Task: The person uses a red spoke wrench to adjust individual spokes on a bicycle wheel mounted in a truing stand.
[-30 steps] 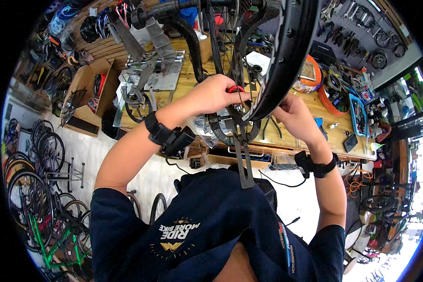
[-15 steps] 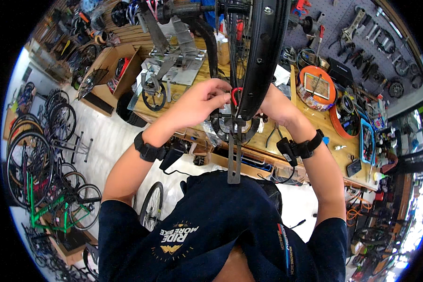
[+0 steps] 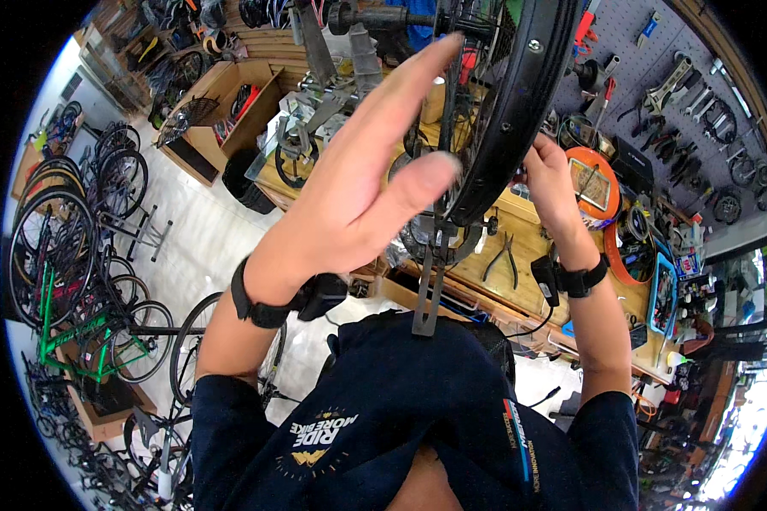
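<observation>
A: How far is the work on the wheel judged to be?

B: It is judged to be mid-way. The black-rimmed bicycle wheel (image 3: 520,102) is held upright in a grey metal stand (image 3: 430,281) that rises from the near edge of the wooden counter (image 3: 528,255), so the mounting is done. No tyre is seen on the rim.

A: What is seen of the hands?

B: The left hand (image 3: 362,179) is raised flat beside the rim, its fingers (image 3: 418,77) stretched out and spread, nothing clasped; the thumb lies near the rim's lower arc. The right hand (image 3: 550,175) is pressed to the far side of the rim; whether its fingers are closed on something cannot be told, since the rim hides them.

A: And what is left?

B: Adjustment seems unfinished. Black-handled pliers (image 3: 503,255) lie unused on the counter, just right of the stand.
</observation>
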Demonstrator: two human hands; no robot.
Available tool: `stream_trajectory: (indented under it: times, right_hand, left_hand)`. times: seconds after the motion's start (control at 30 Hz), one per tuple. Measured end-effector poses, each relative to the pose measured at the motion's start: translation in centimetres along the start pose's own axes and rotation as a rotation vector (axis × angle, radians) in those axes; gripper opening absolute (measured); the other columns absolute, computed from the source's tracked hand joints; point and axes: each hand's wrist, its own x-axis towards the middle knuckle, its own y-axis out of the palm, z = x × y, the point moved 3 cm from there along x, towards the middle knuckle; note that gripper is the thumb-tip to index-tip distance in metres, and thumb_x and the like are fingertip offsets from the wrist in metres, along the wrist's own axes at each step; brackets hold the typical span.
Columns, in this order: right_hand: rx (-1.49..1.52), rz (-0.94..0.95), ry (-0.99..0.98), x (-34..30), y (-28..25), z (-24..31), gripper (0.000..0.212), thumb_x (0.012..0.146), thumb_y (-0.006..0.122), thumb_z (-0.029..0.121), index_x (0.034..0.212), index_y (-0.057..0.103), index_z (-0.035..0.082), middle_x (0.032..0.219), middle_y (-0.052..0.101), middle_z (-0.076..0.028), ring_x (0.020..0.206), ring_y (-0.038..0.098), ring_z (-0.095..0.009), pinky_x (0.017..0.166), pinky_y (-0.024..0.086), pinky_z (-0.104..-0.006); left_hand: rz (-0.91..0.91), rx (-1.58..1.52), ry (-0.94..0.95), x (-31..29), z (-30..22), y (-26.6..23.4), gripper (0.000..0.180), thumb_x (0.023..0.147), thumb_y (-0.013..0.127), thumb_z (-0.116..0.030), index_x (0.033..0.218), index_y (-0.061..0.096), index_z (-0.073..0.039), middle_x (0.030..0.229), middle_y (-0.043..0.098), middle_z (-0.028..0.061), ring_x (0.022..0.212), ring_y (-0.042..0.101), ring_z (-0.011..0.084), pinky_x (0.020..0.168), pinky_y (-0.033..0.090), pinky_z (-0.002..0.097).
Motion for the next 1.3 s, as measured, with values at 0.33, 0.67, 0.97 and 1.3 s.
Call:
stream_trajectory:
  times: [0.33,0.67,0.97,1.3]
  right_hand:
    - [-0.047,0.116,0.027,-4.1,-3.1,-1.4,0.026,0.104,0.052,0.022,0.091,0.057,0.001,0.081,0.063,-0.005,0.065,0.056,-0.010,0.061,0.046,-0.0257]
    - [-0.095,-0.003,0.048,-7.0,-5.3,-2.4,0.027,0.105,0.050,0.023,0.090,0.056,0.001,0.078,0.063,-0.005,0.064,0.056,-0.011,0.060,0.046,-0.0260]
    - [0.035,-0.074,0.176,-8.4,-5.8,-3.7,0.033,0.104,0.051,0.025,0.079,0.056,0.003,0.076,0.065,-0.007,0.064,0.061,-0.013,0.061,0.050,-0.0270]
    - [0.016,0.087,0.304,-9.1,-4.7,-5.5,0.022,0.099,0.051,0.013,0.113,0.060,-0.002,0.073,0.062,-0.005,0.062,0.056,-0.010,0.058,0.046,-0.0239]
  left_hand:
    - [0.156,-0.126,0.047,1.1,1.0,2.0,0.104,0.089,0.030,-0.080,0.144,0.035,0.008,0.138,0.053,0.0209,0.129,0.052,0.0307,0.108,0.037,0.0398]
    - [-0.103,-0.424,-0.422,-4.8,10.8,1.5,0.053,0.107,0.037,-0.044,0.120,0.056,0.004,0.101,0.069,0.0121,0.101,0.065,0.0211,0.093,0.048,0.0331]
    - [-0.136,-0.386,-0.397,-3.9,7.9,1.0,0.029,0.103,0.053,-0.023,0.110,0.059,0.004,0.096,0.066,0.0085,0.091,0.062,0.0134,0.087,0.049,0.0294]
    - [0.136,-0.209,-1.052,-11.7,10.2,3.5,0.059,0.095,0.067,-0.032,0.131,0.044,0.007,0.101,0.067,0.0169,0.085,0.066,0.0167,0.073,0.052,0.0307]
